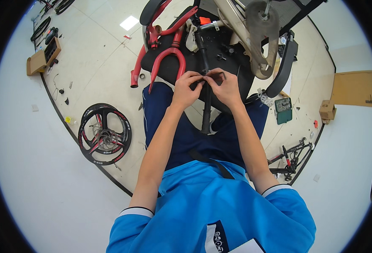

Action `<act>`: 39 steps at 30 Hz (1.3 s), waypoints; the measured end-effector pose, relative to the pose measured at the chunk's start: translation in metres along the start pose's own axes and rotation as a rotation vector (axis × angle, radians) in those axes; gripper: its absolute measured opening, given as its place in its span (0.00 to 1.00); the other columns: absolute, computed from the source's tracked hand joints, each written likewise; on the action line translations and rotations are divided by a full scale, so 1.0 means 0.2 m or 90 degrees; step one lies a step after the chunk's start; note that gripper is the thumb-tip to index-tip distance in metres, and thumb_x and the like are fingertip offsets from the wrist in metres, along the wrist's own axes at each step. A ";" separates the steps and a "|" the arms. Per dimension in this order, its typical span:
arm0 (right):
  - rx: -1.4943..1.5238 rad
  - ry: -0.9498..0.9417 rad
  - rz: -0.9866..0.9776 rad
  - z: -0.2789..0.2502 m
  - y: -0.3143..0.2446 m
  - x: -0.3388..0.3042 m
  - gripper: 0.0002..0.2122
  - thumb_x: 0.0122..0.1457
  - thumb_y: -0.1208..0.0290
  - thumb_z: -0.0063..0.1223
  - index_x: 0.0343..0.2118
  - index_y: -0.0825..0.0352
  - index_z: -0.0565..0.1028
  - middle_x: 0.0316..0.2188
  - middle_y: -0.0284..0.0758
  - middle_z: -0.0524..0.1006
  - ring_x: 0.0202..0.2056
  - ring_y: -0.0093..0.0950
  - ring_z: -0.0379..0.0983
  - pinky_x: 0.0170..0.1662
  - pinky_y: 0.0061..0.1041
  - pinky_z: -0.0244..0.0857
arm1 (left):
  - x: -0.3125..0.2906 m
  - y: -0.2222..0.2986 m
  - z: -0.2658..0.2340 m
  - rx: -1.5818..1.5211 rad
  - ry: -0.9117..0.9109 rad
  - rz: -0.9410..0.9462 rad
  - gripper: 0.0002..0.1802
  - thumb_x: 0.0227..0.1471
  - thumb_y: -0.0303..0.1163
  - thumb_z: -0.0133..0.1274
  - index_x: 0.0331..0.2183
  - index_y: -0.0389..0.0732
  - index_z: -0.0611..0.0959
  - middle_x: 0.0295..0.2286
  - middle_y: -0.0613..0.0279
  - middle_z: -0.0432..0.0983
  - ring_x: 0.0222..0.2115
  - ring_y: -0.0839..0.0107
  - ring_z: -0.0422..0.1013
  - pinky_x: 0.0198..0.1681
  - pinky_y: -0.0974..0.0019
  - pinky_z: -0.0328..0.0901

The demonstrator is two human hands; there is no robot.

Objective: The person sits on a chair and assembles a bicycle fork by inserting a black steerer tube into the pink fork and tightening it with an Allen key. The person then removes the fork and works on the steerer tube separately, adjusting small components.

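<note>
Both my hands meet over a long black bar (207,105) that runs from the black chair seat (240,80) down between my knees. My left hand (187,89) is closed in a pinch at the bar, and whatever its fingertips hold is too small to make out. Fingers of my right hand (226,87) are closed around a dark hex key (222,75), whose bent end shows above the knuckles. My fingertips almost touch each other. Left of the bar, a red bicycle fork (169,52) rests on the seat. Small dark parts (221,57) lie to its right.
A pale metal bicycle frame (240,25) leans over the seat's right side, near a black armrest (284,67). Black wheels (105,135) lie on the floor at left. An open green case (284,111), a black frame (293,158) and cardboard boxes (328,110) are at right.
</note>
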State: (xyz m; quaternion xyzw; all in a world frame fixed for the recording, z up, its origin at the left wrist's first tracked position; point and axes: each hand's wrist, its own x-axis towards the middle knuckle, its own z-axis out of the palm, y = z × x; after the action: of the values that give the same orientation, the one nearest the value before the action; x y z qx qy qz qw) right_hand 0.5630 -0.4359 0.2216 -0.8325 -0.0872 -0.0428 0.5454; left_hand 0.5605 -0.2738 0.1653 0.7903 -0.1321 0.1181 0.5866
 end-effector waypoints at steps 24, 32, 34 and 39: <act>-0.049 -0.077 -0.022 -0.09 -0.04 0.05 0.10 0.51 0.78 0.66 0.37 0.72 0.79 0.30 0.38 0.83 0.33 0.26 0.81 0.38 0.23 0.73 | 0.03 0.02 0.07 0.034 0.059 0.071 0.09 0.43 0.24 0.64 0.32 0.34 0.86 0.31 0.56 0.80 0.34 0.58 0.76 0.38 0.62 0.71; 0.113 0.035 0.082 0.02 0.07 -0.03 0.08 0.52 0.77 0.69 0.34 0.71 0.83 0.32 0.35 0.83 0.31 0.20 0.78 0.37 0.18 0.70 | 0.02 0.03 0.09 0.028 0.089 -0.036 0.10 0.40 0.22 0.64 0.31 0.34 0.85 0.30 0.56 0.80 0.32 0.61 0.77 0.37 0.64 0.71; 0.066 -0.006 0.010 0.00 0.03 -0.02 0.09 0.53 0.76 0.67 0.38 0.69 0.84 0.35 0.35 0.82 0.34 0.22 0.78 0.38 0.19 0.70 | 0.02 0.07 0.07 0.026 0.091 -0.038 0.09 0.40 0.22 0.64 0.30 0.35 0.85 0.30 0.56 0.80 0.32 0.59 0.76 0.36 0.63 0.71; -0.132 -0.051 -0.131 -0.01 0.01 -0.01 0.16 0.58 0.75 0.60 0.50 0.60 0.80 0.38 0.37 0.76 0.37 0.28 0.75 0.38 0.22 0.69 | 0.03 0.04 0.07 0.025 0.078 0.098 0.11 0.44 0.22 0.61 0.35 0.34 0.85 0.31 0.54 0.80 0.31 0.57 0.77 0.35 0.63 0.70</act>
State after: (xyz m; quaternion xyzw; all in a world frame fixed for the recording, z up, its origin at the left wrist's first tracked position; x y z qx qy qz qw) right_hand 0.5625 -0.4387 0.2195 -0.8720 -0.1891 -0.0741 0.4454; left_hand 0.5640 -0.2901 0.1704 0.7805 -0.1537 0.2135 0.5671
